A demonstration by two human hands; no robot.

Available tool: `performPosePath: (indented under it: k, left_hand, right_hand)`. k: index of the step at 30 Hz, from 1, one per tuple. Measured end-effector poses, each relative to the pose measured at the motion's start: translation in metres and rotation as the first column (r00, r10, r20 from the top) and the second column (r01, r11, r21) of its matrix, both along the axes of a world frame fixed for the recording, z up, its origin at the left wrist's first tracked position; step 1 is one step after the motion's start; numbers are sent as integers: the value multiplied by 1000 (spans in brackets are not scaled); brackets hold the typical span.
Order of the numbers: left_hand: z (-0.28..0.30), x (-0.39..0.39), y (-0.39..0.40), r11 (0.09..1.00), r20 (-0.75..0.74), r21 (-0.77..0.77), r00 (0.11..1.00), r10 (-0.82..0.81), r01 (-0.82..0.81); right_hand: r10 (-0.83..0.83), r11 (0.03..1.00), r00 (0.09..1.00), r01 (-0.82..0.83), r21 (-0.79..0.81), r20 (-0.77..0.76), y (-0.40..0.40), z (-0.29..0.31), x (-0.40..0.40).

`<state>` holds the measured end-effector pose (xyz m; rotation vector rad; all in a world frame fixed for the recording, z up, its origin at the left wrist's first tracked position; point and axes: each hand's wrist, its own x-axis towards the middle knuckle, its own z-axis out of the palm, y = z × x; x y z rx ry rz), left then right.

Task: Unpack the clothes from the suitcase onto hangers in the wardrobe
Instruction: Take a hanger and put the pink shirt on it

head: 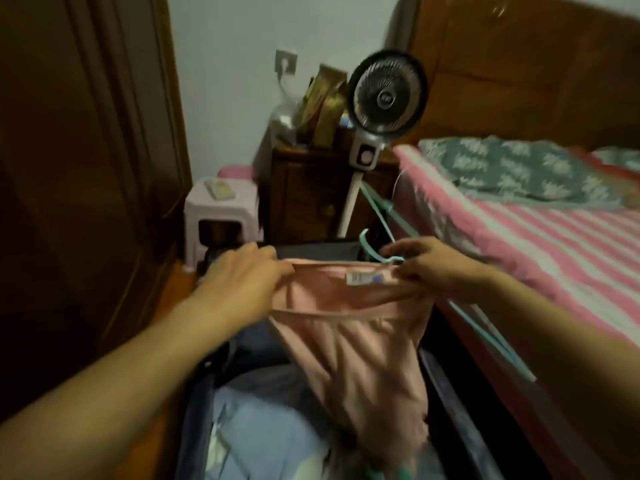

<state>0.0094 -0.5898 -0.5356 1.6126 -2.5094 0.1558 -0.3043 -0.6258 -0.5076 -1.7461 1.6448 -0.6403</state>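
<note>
Head view showed both hands holding a pink garment (349, 337) up by its neckline above the open suitcase (446, 382), which lay on the floor beside the bed (554, 244). The left hand (242, 275) pinched the left end of the collar, fingers curled into the fabric. The right hand (436, 268) gripped the other end and at the same time held a mint-green hanger (381, 251), whose hook curved up just behind the collar while its arm ran down past the wrist along the bed's edge. A sewn label faced the camera at the back of the neck, so the opening was stretched toward the viewer. The body of the garment hung down into the case, where pale blue clothes (263, 431) were still packed.

The step in hand appeared to be threading the hanger into the neck. To do it well, the left hand should keep the collar taut and open while the right tilts one hanger shoulder in first, then levels it so both shoulders seat evenly. Lifting the hem out of the case first would probably stop it dragging on the blue clothes. The wardrobe (86, 168), apparently the dark wooden panel at left, was near.
</note>
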Motion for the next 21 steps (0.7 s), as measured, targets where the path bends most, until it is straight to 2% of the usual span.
performPosePath:
  k: [2,4,6,8,9,12,15,19,21]
  left_hand:
    - [-63,4,19,982,-54,182,996,68,-58]
    - [-123,8,34,905,-190,417,965,180,-87]
    - [-165,9,46,813,-277,577,920,278,-72]
    - [-183,9,51,774,-317,633,901,297,-32]
    - [-184,9,49,756,-307,653,895,324,-49]
    - [-180,14,35,674,-288,723,823,489,-148]
    - [-185,24,28,639,-277,742,773,570,-206]
    - [-187,28,30,577,-168,765,775,609,-287]
    - [-179,22,32,581,-147,752,781,607,-311]
  right_hand:
    - [14,994,1000,-14,109,1,14,-61,5]
    - [80,985,994,-67,160,-76,26,-109,7]
    - [178,975,958,-141,172,-223,28,-139,8]
    - [151,988,923,-129,85,-355,29,-141,11]
    - [86,996,924,-92,2,-373,31,-137,15]
    - [-9,979,964,-45,-197,-266,53,-120,32]
    - [62,970,961,-122,-212,-269,80,-104,54]
    - [74,961,892,-183,-205,-446,91,-96,59]
    - [118,952,835,-250,-179,-538,95,-95,61]
